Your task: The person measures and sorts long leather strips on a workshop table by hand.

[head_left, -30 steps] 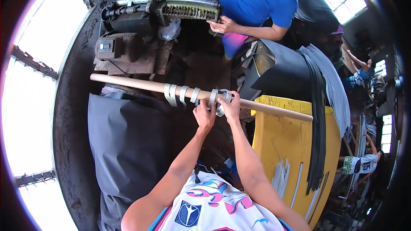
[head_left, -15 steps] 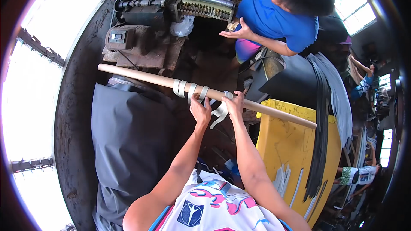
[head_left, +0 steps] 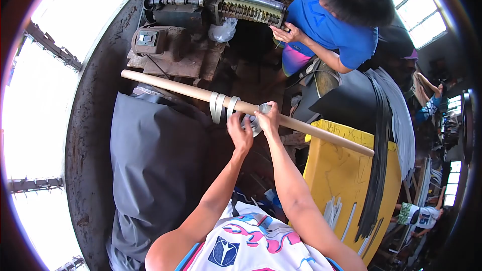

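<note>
A long pale wooden pole [head_left: 181, 88] lies slantwise in front of me, lower toward the right. Several loops of a flat whitish strip [head_left: 216, 108] hang around its middle, with more of the strip bunched beside my hands. My right hand [head_left: 268, 118] is closed over the pole and the strip there, thumb and fingers on the wood. Just left of it and below the pole is my left hand [head_left: 239, 131]; its thumb and fingers are apart, fingertips right at a loop.
A roller machine with a coil spring [head_left: 251, 14] and a switch box [head_left: 149, 41] stand ahead. A person in a blue shirt [head_left: 331, 25] works beside it. Dark sheeting [head_left: 155, 165] lies at left; a yellow surface [head_left: 331, 170] with black strips [head_left: 379, 170] is at right.
My left hand has loosened its fingers at the loops, and the strip's hanging tail is now bunched up near my right hand. The other person's hand has come to the machine's end.
</note>
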Demonstrator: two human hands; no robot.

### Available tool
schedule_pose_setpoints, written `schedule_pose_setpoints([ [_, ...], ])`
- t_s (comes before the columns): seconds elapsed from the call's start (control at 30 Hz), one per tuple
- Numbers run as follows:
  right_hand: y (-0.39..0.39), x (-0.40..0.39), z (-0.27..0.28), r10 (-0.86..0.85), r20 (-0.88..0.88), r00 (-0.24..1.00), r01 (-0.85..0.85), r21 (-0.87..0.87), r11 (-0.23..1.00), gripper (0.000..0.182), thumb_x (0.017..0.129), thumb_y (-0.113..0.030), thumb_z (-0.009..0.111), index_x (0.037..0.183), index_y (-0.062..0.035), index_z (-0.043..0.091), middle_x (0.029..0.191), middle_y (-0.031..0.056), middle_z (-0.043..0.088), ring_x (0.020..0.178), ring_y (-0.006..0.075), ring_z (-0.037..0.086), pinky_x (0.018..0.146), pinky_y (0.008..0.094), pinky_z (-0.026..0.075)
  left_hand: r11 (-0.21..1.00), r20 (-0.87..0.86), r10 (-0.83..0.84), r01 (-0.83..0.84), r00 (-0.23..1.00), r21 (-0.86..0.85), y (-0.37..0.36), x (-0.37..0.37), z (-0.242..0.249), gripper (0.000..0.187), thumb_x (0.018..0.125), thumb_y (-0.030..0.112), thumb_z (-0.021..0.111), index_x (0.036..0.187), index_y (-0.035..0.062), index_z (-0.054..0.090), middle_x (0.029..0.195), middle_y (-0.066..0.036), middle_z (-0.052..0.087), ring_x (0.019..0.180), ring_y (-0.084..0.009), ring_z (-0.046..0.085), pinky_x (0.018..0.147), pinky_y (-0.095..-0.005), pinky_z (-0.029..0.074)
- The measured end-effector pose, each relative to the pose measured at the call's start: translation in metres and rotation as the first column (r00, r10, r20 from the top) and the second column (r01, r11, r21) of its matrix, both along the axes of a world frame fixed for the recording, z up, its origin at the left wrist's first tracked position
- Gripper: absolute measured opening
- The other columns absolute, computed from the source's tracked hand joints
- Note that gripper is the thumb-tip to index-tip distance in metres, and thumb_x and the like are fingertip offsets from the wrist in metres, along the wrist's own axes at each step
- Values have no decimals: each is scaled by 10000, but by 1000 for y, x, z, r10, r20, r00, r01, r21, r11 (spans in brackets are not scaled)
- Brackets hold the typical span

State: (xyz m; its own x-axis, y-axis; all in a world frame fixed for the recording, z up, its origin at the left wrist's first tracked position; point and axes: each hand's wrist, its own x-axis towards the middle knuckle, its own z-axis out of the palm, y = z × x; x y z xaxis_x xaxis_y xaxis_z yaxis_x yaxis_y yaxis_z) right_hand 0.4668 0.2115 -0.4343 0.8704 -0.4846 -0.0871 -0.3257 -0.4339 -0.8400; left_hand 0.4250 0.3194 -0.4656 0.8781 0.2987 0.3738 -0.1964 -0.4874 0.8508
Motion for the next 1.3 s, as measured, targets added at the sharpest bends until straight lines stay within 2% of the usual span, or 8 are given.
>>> schedule_pose_setpoints([
  [0.17,5,3,-2,-78,-96,992,73,-51,996,590,651,-115,826,1163,5,560,1069,195,662,1004,290,664,893,372,517,969,-181,239,-247,954,-20,16,26,-30,416,918,170,679,1233,-45,515,1200,-248,584,1139,-393,565,981,-483,435],
  [0.37,25,5,14,24,37,999,-32,214,976,649,655,-173,891,1174,-15,535,1079,164,637,972,250,642,859,375,522,996,-119,62,-69,991,-53,13,23,-21,264,926,136,656,1147,15,575,992,-169,659,906,-368,626,810,-473,468],
  [0.53,40,15,0,42,32,999,-43,46,998,690,648,-239,903,1171,-20,509,1086,204,642,989,333,655,873,416,519,952,-36,-224,211,974,-224,17,13,-19,201,930,24,578,1124,-28,586,1011,-168,626,940,-309,605,857,-402,482],
  [0.7,44,23,-13,87,12,996,-86,-94,992,677,644,-185,869,1192,-3,515,1098,238,651,1026,367,655,901,426,514,939,-61,343,-342,938,13,46,36,-34,329,929,113,637,1212,-30,549,1139,-212,588,1081,-366,568,948,-448,451],
  [0.9,59,29,11,69,-59,996,-68,16,998,665,649,-193,848,1203,-5,529,1112,240,658,1020,351,666,907,417,512,966,-239,254,-255,937,29,53,44,-20,347,915,186,690,1182,10,556,1006,-146,634,966,-324,599,870,-445,458],
  [1.1,71,35,5,162,-5,987,-162,-48,986,673,677,-253,856,1204,-65,481,1113,217,655,1034,407,652,892,479,506,971,-38,-95,84,995,-222,51,41,-36,93,902,54,625,989,24,640,966,-144,624,942,-328,591,847,-434,458],
  [1.23,81,37,-15,196,4,981,-193,-156,969,737,693,-269,867,1257,-75,436,1109,239,622,1038,453,634,877,523,507,925,-18,380,-380,925,-13,56,47,-36,253,895,100,648,1112,-12,582,1068,-189,602,1062,-368,556,944,-461,421],
  [1.3,94,37,17,149,-180,972,-188,-223,957,746,721,-272,858,1295,-76,424,1112,238,627,1037,432,643,868,517,527,936,-62,328,-334,942,-109,68,59,-40,301,921,131,651,1151,-31,547,1141,-213,608,1114,-364,569,996,-444,424],
])
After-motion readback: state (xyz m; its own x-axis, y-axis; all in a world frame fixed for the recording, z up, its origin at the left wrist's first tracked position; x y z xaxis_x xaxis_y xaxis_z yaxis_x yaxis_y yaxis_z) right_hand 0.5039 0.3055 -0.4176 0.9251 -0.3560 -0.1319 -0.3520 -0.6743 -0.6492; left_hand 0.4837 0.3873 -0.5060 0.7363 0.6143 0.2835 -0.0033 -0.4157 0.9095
